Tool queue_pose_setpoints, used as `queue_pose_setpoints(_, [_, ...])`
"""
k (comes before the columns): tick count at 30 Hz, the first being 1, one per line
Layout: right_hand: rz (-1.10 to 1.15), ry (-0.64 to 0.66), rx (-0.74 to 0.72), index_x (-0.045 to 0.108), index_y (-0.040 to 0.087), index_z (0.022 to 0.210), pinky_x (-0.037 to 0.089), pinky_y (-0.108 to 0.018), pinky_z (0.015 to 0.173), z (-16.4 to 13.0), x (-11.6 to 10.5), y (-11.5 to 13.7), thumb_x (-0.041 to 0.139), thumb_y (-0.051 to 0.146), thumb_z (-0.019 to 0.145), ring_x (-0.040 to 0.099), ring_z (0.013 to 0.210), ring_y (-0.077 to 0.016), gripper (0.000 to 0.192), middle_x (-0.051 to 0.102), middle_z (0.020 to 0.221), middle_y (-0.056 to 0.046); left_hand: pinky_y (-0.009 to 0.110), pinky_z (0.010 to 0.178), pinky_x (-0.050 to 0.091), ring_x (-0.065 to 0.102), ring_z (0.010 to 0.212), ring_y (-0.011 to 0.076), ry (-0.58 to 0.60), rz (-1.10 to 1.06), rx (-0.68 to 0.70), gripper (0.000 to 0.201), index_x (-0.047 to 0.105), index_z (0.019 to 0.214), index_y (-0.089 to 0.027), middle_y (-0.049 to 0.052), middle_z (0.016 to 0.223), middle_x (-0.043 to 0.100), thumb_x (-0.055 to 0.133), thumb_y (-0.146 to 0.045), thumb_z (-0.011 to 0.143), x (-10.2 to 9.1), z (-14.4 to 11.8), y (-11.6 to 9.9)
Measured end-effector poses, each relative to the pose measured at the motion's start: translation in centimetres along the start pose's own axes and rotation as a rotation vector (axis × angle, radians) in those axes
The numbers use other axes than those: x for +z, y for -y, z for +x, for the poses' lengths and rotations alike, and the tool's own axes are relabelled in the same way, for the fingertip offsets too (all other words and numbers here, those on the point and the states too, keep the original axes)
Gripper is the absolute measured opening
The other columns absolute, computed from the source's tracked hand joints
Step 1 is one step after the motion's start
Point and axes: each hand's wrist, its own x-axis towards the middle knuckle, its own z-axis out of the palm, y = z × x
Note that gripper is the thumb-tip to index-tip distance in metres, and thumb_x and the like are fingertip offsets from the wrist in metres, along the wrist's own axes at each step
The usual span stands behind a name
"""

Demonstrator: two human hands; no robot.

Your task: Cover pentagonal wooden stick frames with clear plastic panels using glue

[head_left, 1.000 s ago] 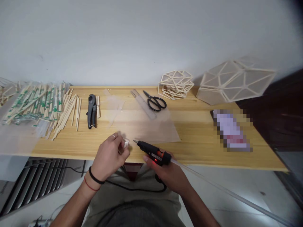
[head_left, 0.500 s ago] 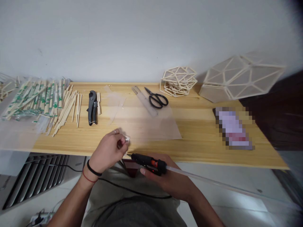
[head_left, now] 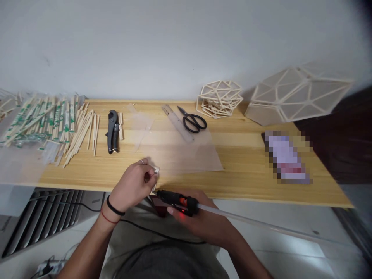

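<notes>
My right hand [head_left: 200, 217] is wrapped round a black hot glue gun [head_left: 177, 199] with a red light lit on it. A long clear glue stick [head_left: 232, 216] runs out of its back. The nozzle points left, close to the lower end of a small pale wooden piece [head_left: 157, 171]. My left hand [head_left: 136, 180] pinches that piece at the table's front edge; my fingers hide most of it, so its full shape cannot be seen. Whether nozzle and wood touch is too small to tell.
Translucent sheet [head_left: 186, 155], ruler [head_left: 178, 124] and black scissors [head_left: 193, 120] lie ahead. Cutters [head_left: 112, 131], loose chopsticks [head_left: 80, 135] and wrapped chopsticks [head_left: 58, 116] are left. Stick frames [head_left: 221, 99], a panelled stick shape [head_left: 302, 95] and a blurred phone-like object [head_left: 286, 157] are right. A cable [head_left: 162, 233] hangs below.
My right hand has brought the glue gun slightly left, its nozzle closer to the wooden piece. My left hand has stayed nearly still, still pinching the piece.
</notes>
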Motion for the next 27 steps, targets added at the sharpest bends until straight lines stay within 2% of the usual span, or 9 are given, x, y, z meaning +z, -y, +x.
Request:
queue_pose_setpoints(6, [-0.038,-0.026,0.022,0.080,0.026,0.084,0.055,-0.030,0.067,-0.02,-0.18,-0.21,0.064,0.037,0.088,0.070,0.075,-0.0228,0.019,0.078,0.081,-0.001,0.031,0.065,0.041,0.056,0.071,0.0177,-0.001,-0.009,-0.004,0.035,0.055,0.059,-0.020,0.001,0.069,0.055,0.058,-0.013,0.093,-0.05,0.06,-0.15])
queue_pose_setpoints(12, [-0.022,-0.043,0.002,0.075,0.024,0.075,0.050,-0.028,0.062,-0.10,0.05,-0.28,0.064,0.035,0.088,0.063,0.068,-0.0208,0.021,0.070,0.070,0.000,0.031,0.066,0.041,0.057,0.072,0.0181,-0.004,-0.019,-0.007,0.035,0.056,0.059,-0.020,0.001,0.069,0.056,0.058,-0.012,0.093,0.05,-0.01,-0.09])
queue_pose_setpoints(20, [0.005,0.012,-0.011,0.069,0.022,0.073,0.045,-0.026,0.059,0.25,0.05,-0.65,0.062,0.031,0.089,0.058,0.065,-0.0180,0.020,0.065,0.067,0.000,0.030,0.068,0.040,0.056,0.074,0.0173,0.023,-0.026,-0.040,0.034,0.055,0.060,-0.019,0.002,0.071,0.055,0.058,-0.009,0.092,-0.05,0.07,-0.23])
queue_pose_setpoints(27, [0.045,0.018,0.011,0.077,0.023,0.085,0.050,-0.027,0.068,0.23,0.05,-0.65,0.061,0.028,0.092,0.065,0.073,-0.0191,0.018,0.074,0.077,0.000,0.030,0.069,0.039,0.056,0.075,0.0176,0.039,-0.018,-0.043,0.034,0.054,0.060,-0.019,0.002,0.073,0.054,0.057,-0.009,0.093,-0.07,0.17,-0.21])
